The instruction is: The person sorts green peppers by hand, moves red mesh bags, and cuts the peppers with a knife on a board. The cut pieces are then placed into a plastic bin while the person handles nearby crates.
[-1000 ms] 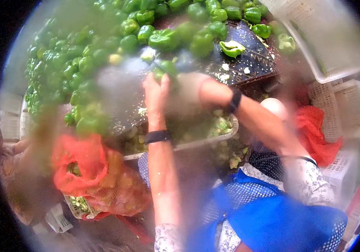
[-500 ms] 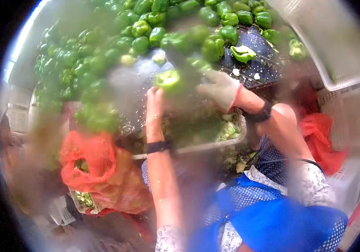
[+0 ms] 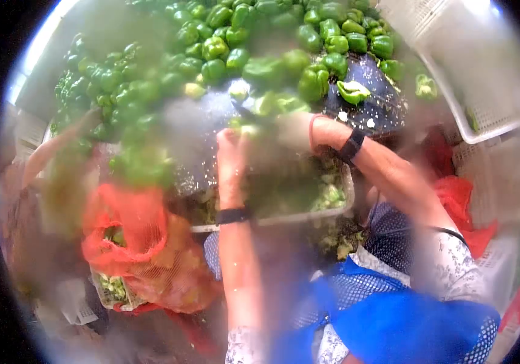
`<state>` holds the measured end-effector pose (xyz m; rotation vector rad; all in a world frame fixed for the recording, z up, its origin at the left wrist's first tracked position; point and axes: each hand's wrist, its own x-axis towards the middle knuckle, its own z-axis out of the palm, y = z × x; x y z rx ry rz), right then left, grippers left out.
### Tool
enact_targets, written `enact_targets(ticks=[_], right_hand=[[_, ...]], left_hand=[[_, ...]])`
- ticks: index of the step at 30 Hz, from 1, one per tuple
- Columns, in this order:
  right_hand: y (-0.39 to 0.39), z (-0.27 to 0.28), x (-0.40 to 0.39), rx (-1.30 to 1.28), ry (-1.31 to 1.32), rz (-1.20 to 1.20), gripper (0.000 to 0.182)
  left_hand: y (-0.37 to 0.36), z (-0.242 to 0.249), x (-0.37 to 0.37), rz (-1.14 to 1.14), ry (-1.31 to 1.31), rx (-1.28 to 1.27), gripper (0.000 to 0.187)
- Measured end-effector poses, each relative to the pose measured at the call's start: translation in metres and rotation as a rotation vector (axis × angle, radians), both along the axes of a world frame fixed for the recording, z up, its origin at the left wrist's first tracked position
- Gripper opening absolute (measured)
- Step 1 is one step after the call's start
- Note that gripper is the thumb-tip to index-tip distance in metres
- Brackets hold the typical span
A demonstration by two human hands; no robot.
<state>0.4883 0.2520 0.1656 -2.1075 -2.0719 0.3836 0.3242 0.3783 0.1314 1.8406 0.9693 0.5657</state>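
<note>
My bare left hand point(image 3: 232, 151) is closed around a piece of green bell pepper point(image 3: 246, 130), of which only a pale edge shows. To its right, my right hand point(image 3: 296, 129) wears a white glove and is wrapped round what looks like a knife; its dark blade point(image 3: 244, 111) points left, just above the left hand. A smear on the lens blurs this area and hides the handle. Cut pepper pieces point(image 3: 278, 103) lie right behind the blade. Beneath both hands is a pale-rimmed tray point(image 3: 308, 215) with green scraps in it.
Many whole green peppers point(image 3: 214, 70) are heaped at the back and left. A cut pepper point(image 3: 353, 92) lies on a dark, seed-strewn surface point(image 3: 372, 82). White crates point(image 3: 475, 130) stand right, a red mesh bag point(image 3: 150, 261) lower left. Another person's arm point(image 3: 59, 145) reaches in at far left.
The blade has come down from upright to beside my left hand, and my right hand has moved slightly left. The left fingers have curled in. Another person's arm has appeared at left.
</note>
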Motion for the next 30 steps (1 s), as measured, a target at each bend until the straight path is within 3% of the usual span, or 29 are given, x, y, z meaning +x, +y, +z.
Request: enact_targets(ticks=[4, 6, 8, 10, 12, 13, 14, 15, 16, 17, 18, 20, 21, 22, 24, 25, 26, 28, 30], right_hand=[[-0.017, 0.044, -0.021, -0.099, 0.313, -0.292, 0.024], [-0.013, 0.024, -0.004, 0.247, 0.079, -0.171, 0.027], [-0.014, -0.017, 0.013, 0.558, -0.146, -0.046, 0.032], [-0.029, -0.001, 0.016, 0.613, 0.041, -0.08, 0.038], [-0.05, 0.041, 0.025, 0.368, 0.655, -0.321, 0.043], [-0.058, 0.063, 0.026, 0.261, 0.959, -0.524, 0.045], [-0.063, 0.06, 0.036, 0.5, 0.658, -0.25, 0.044], [-0.067, 0.058, 0.046, 0.779, 0.312, -0.049, 0.043], [-0.072, 0.067, 0.048, 0.696, 0.419, -0.166, 0.041], [-0.077, 0.076, 0.05, 0.619, 0.523, -0.287, 0.039], [-0.082, 0.087, 0.048, 0.368, 0.802, -0.547, 0.035], [-0.085, 0.083, 0.055, 0.25, 0.846, -0.641, 0.03], [-0.088, 0.066, 0.062, 0.386, 0.626, -0.482, 0.028], [-0.089, 0.06, 0.066, 0.374, 0.588, -0.472, 0.026], [-0.093, 0.047, 0.072, 0.351, 0.513, -0.453, 0.023], [-0.091, 0.061, 0.065, 0.233, 0.699, -0.594, 0.022], [-0.091, 0.058, 0.065, 0.244, 0.761, -0.595, 0.025], [-0.092, 0.051, 0.063, 0.266, 0.885, -0.597, 0.03], [-0.092, 0.048, 0.061, 0.401, 0.832, -0.45, 0.042]], left_hand=[[-0.008, 0.026, 0.006, -0.082, 0.063, 0.433, 0.054], [-0.023, 0.05, 0.009, -0.074, 0.191, 0.656, 0.056], [-0.017, 0.027, 0.019, -0.303, 0.174, 0.968, 0.052], [-0.001, 0.008, 0.035, -0.361, 0.242, 0.886, 0.046], [0.026, 0.014, 0.04, -0.311, 0.489, 0.919, 0.042], [0.056, 0.005, 0.035, -0.275, 0.288, 1.044, 0.04], [0.072, 0.018, 0.035, -0.197, 0.484, 1.035, 0.046], [0.079, 0.028, 0.043, -0.136, 0.425, 1.102, 0.051], [0.08, 0.041, 0.053, -0.083, 0.364, 1.164, 0.057], [0.081, 0.052, 0.071, -0.172, 0.292, 1.032, 0.062], [0.079, 0.065, 0.096, -0.25, 0.218, 0.894, 0.067], [0.076, 0.062, 0.14, -0.309, 0.169, 0.761, 0.086], [0.064, 0.058, 0.155, -0.282, 0.24, 0.717, 0.091], [0.059, 0.052, 0.166, -0.252, 0.311, 0.673, 0.096], [0.061, 0.049, 0.183, -0.202, 0.387, 0.622, 0.096], [0.072, 0.049, 0.19, -0.244, 0.402, 0.505, 0.092], [0.084, 0.04, 0.197, -0.225, 0.4, 0.564, 0.088], [0.1, 0.037, 0.192, -0.279, 0.141, 0.268, 0.08], [0.117, 0.037, 0.176, -0.201, 0.079, 0.085, 0.073]])
